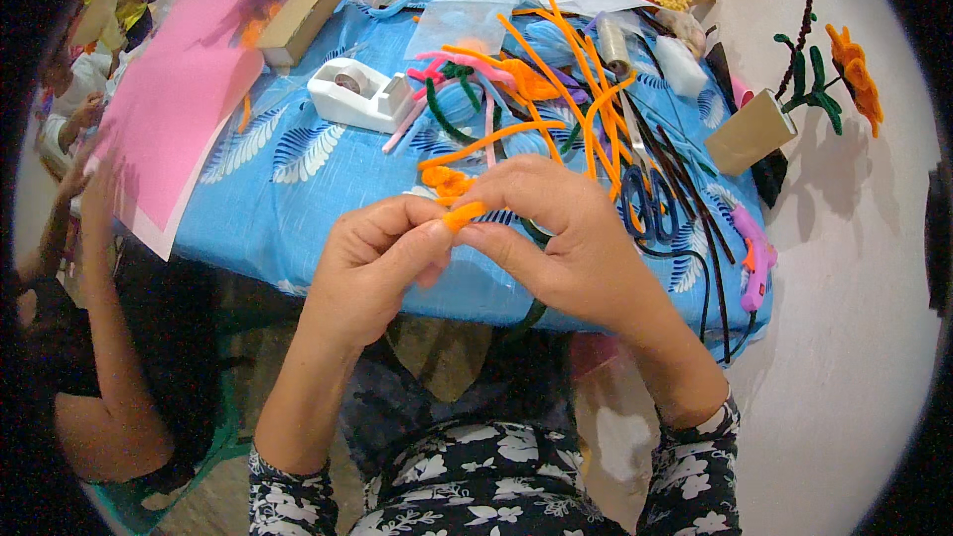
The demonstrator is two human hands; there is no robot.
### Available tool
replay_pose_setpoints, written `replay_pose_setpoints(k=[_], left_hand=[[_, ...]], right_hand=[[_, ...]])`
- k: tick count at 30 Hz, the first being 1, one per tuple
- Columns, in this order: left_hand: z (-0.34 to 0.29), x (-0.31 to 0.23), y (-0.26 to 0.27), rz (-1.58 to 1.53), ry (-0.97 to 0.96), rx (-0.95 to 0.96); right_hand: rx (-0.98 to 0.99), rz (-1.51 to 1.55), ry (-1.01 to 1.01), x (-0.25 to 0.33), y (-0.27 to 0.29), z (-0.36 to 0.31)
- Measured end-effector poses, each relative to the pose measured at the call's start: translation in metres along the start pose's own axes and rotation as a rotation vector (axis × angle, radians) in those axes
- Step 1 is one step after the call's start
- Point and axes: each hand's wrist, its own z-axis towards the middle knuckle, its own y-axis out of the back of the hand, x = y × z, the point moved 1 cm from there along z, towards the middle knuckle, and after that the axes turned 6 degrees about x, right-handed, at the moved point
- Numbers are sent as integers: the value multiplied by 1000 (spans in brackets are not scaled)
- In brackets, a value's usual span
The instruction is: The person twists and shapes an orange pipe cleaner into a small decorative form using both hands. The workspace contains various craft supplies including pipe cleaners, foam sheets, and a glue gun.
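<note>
Both my hands meet just over the table's front edge, pinching a short, bent piece of orange pipe cleaner [464, 215]. My left hand [372, 253] grips one side of it between thumb and forefinger. From the other side, the thumb and fingertips of my right hand [556, 233] close on it. Right behind my fingers lies a curled orange pipe-cleaner shape [447, 180], partly hidden. Loose orange pipe cleaners [526, 137] spread over the table beyond, with green, pink and dark ones among them. Dark-handled scissors [647, 203] lie close to my right hand.
A blue leaf-patterned cloth [268, 233] covers the table. On it are a white tape dispenser [359, 99], a pink glue gun [755, 260] at the right edge and a cardboard box [299, 22]. A pipe-cleaner flower [856, 76] stands at right. Another person's arm [104, 318] reaches toward pink sheets [184, 129].
</note>
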Motion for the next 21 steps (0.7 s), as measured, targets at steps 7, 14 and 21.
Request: replay_pose_setpoints(k=[7, 14, 21], left_hand=[[-2, -4, -9, 416, -155, -110], [2, -3, -14, 880, -460, -209], [4, -3, -17, 982, -552, -254]], right_hand=[[-150, 67, -72, 4, -12, -7], [-248, 130, -137, -1, -23, -12], [-264, 142, -99, -7, -24, -10]])
